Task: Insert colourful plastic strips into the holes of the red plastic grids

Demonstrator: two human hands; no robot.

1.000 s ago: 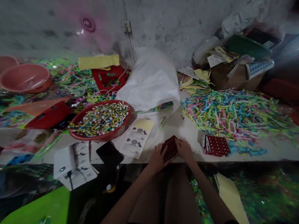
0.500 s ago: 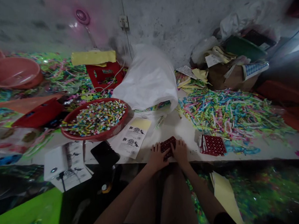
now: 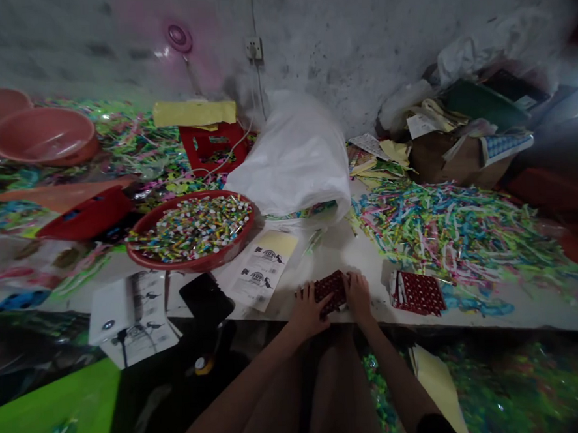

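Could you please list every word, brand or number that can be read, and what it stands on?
"TOY": upper label of the white label sheet.
"TOY": its lower label.
Smaller print there: too small to read.
Papers under the white device: too blurred.
Printed sheet at back right: too small.

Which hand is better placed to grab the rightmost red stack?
Probably the right hand: it touches the red bundle on the side facing that red stack. The left hand, on the bundle's opposite side, is farther.
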